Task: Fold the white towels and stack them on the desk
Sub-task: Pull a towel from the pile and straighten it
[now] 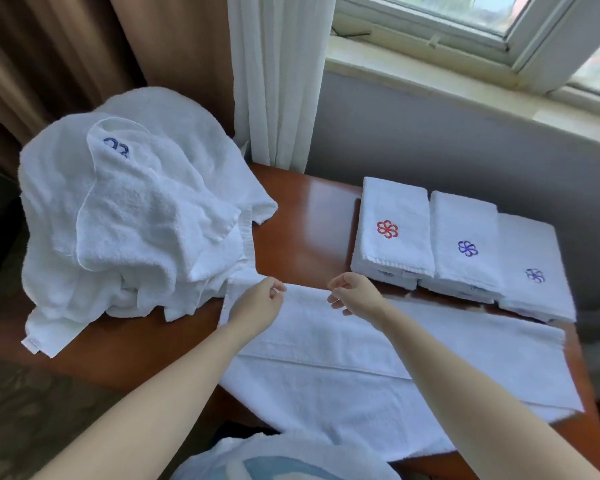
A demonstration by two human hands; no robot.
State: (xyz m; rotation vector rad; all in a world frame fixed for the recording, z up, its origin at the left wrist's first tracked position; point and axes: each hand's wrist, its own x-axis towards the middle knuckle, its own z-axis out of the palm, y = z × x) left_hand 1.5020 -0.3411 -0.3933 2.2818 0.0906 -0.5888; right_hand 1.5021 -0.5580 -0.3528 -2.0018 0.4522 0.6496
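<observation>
While folded towel stacks (465, 244) sit along the table's (309, 230) far right, the left hand (260, 301) and right hand (352, 294) each pinch the spread towel's (343, 362) far edge.

flat white terry-cloth towel (361, 344) under left hand (257, 303), right hand (355, 294): matt nap | reddish-brown wooden desk (305, 220) beyond them: smooth, glossy | heaped white cloth towels (125, 220) left of left hand: fluffy, coarse loops

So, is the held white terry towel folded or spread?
Spread: towel lies flat on brown desk, left hand and right hand pinching its far edge.
</observation>
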